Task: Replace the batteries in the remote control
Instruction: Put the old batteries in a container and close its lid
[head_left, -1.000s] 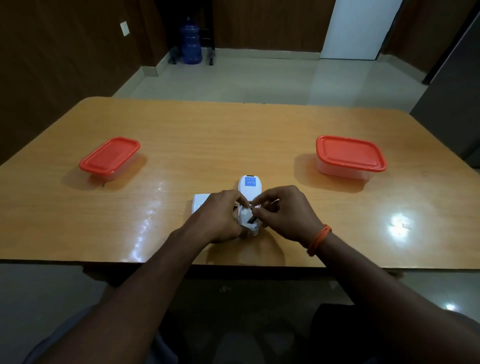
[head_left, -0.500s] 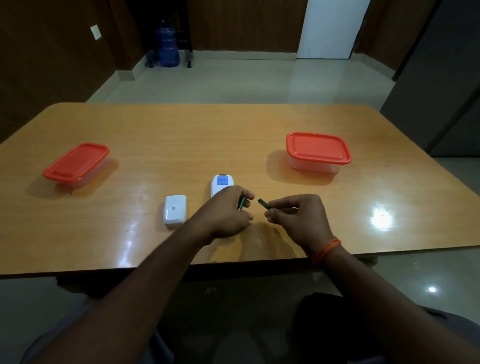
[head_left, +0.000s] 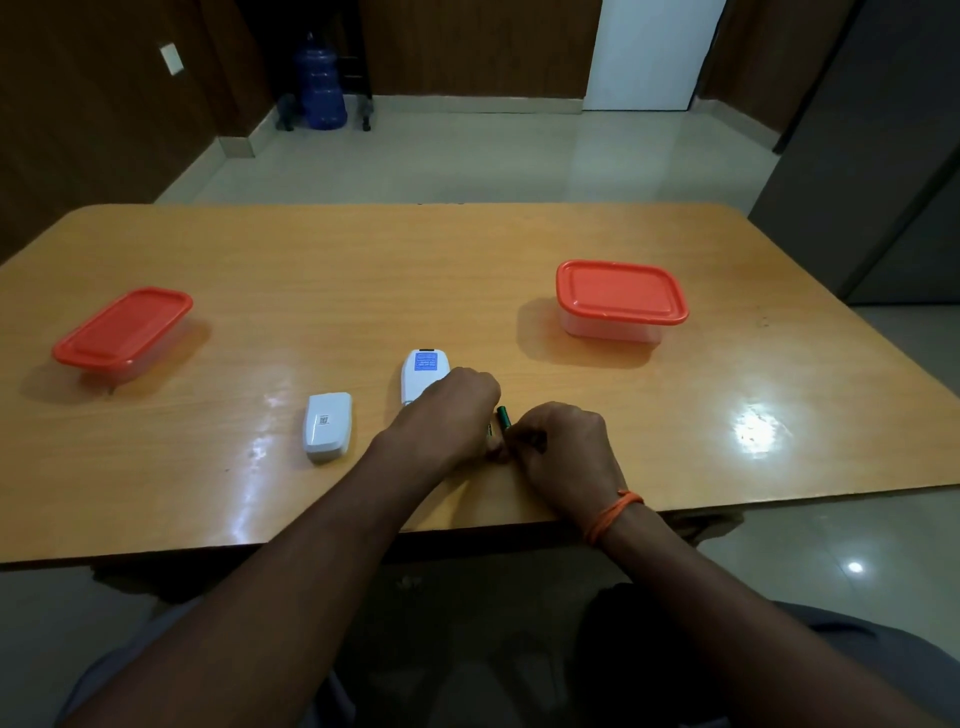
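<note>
The white remote control (head_left: 423, 376) lies back-up on the wooden table (head_left: 467, 270), its near end hidden under my left hand (head_left: 449, 413). Its white battery cover (head_left: 327, 426) lies apart to the left. My right hand (head_left: 563, 449) pinches a green battery (head_left: 503, 417) whose tip sticks up between the two hands. A sliver of a second green battery (head_left: 489, 429) shows at my left fingertips, which are closed on it. Both hands touch each other low over the table near its front edge.
Two clear boxes with red lids stand on the table, one at the left (head_left: 122, 332) and one at the right (head_left: 621, 299). A blue water jug (head_left: 319, 85) stands on the floor by the far wall.
Both hands pulled a battery each out of the remote, came apart, then met again to the right of the remote. The cover came into view at the left.
</note>
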